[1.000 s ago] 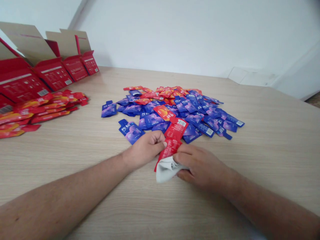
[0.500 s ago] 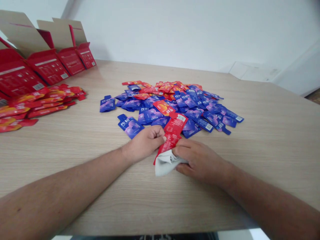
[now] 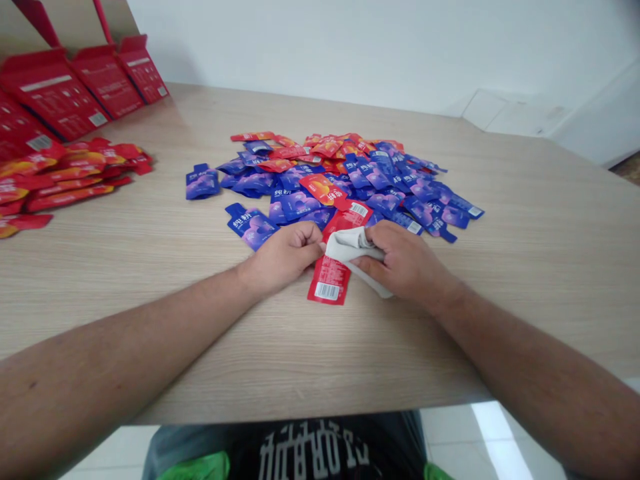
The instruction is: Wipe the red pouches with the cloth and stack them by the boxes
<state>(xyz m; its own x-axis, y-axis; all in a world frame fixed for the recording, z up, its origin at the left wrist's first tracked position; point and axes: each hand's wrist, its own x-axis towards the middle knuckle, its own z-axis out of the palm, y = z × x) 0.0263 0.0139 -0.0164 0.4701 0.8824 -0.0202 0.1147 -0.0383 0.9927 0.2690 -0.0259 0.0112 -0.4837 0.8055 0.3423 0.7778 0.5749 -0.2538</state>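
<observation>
My left hand [image 3: 287, 257] is closed in a pinch at the left edge of a red sachet [image 3: 330, 277], which lies back side up with a white barcode at its near end. My right hand [image 3: 407, 263] grips a folded pale cloth [image 3: 350, 245] that lies over the middle of the red sachets. Another red sachet [image 3: 354, 212] with a barcode shows just beyond the cloth. Behind the hands spreads a pile of blue sachets [image 3: 297, 202], with orange-red sachets [image 3: 327, 147] towards its back.
Red cartons [image 3: 63, 93] with raised flaps stand at the back left. In front of them lies a heap of orange-red sachets [image 3: 75, 175]. The wooden table [image 3: 260, 373] ends at its near edge by the person's lap. A white wall stands behind.
The view has tilted down, showing more of the lap. My right hand has moved the cloth up and across the red sachet, whose near barcode end is now uncovered.
</observation>
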